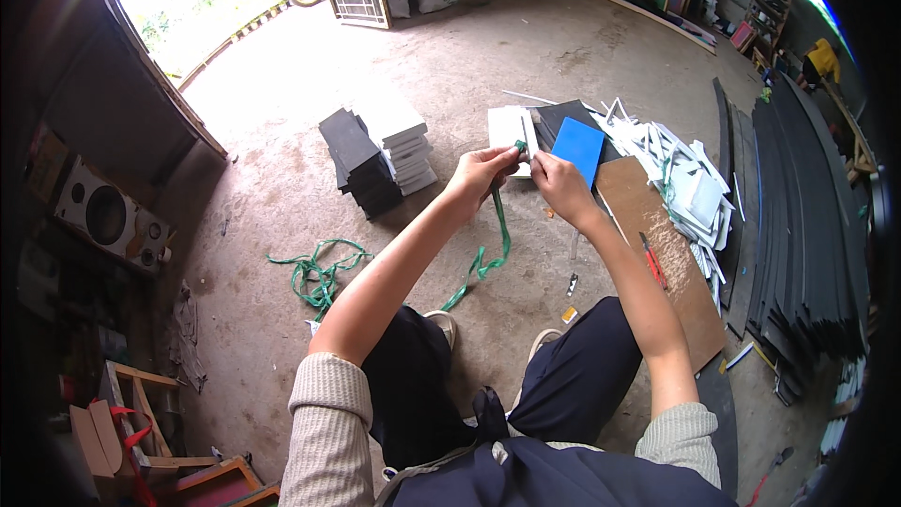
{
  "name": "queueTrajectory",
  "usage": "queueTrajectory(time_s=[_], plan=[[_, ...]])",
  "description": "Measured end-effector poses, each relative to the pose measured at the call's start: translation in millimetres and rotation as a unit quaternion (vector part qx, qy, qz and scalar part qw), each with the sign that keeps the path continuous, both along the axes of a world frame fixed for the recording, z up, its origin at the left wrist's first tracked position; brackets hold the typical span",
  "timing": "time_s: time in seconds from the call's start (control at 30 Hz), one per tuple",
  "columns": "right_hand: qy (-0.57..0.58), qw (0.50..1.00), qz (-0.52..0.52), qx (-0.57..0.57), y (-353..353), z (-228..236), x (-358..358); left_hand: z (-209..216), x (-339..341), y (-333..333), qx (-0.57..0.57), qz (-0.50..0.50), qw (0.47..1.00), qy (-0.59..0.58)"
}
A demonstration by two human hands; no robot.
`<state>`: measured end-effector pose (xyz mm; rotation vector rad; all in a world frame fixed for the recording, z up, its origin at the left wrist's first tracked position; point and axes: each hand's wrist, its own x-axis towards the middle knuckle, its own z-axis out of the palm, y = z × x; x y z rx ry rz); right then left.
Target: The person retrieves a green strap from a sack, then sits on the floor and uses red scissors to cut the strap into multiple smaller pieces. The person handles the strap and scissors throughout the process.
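My left hand (pixel 483 174) is closed on a green plastic ribbon (pixel 504 225), and a small knot-like bit of it shows above the fingertips. The ribbon hangs down to the floor between my shoes. Close beside it, my right hand (pixel 563 186) is closed in a pinch; what its fingers hold is too small to make out. Just beyond both hands lies a white panel stack (pixel 507 122). A blue panel (pixel 578 148) rests on dark sheets past my right hand.
A tangled green ribbon pile (pixel 324 272) lies left. Black panels (pixel 352 155) and white panels (pixel 399 127) stand stacked ahead. At right are a brown board (pixel 638 197), a red cutter knife (pixel 652 261), white offcuts (pixel 680 178) and long black strips (pixel 807 216). A speaker (pixel 108 211) stands far left.
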<state>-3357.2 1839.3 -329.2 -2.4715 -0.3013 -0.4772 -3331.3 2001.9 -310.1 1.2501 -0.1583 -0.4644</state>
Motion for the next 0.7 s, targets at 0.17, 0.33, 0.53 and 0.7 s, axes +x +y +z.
queueTrajectory(time_s=[0.17,0.33,0.53,0.7], plan=[[0.02,0.999,0.05,0.0,12.7,3.9,-2.6,-0.1,2.4,3.3,0.131,0.084,0.975,-0.161],[-0.001,0.996,0.045,0.072,14.3,10.5,-2.5,-9.7,-3.1,-3.0,0.234,0.128,0.847,-0.46],[0.013,0.99,0.025,0.141,7.4,7.9,-4.1,-7.1,-7.5,-1.5,0.281,0.115,0.761,-0.573],[0.007,0.977,0.014,0.214,10.3,14.3,-3.1,-7.2,-3.2,-5.6,0.219,0.145,0.874,-0.409]])
